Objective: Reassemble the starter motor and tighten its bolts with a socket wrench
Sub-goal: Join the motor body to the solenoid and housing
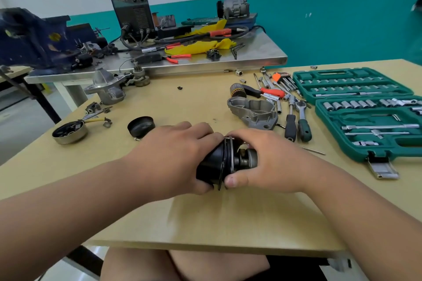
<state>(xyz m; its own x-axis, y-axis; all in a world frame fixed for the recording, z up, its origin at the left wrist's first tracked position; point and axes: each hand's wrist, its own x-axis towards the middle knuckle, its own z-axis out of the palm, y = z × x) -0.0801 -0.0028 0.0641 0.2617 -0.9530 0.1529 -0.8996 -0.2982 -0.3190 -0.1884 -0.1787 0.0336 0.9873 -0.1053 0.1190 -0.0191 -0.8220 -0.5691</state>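
The black starter motor body (212, 164) lies on its side at the middle of the wooden table (205, 219), with a grey shaft and gear end (247, 158) pointing right. My left hand (178, 157) grips the black housing from the left. My right hand (267, 159) wraps the gear end, thumb pressed against the flange. A grey aluminium end housing (253, 109) lies behind my right hand. A ratchet socket wrench (301, 116) with a green grip lies beside it. A black end cap (141, 126) sits behind my left hand.
An open green socket set case (365, 107) fills the right side, with loose sockets and hex keys (283, 80) near it. Another starter housing (107, 89) and a round brush plate (69, 132) lie at the left. A steel bench (205, 61) with a vise and welder stands behind.
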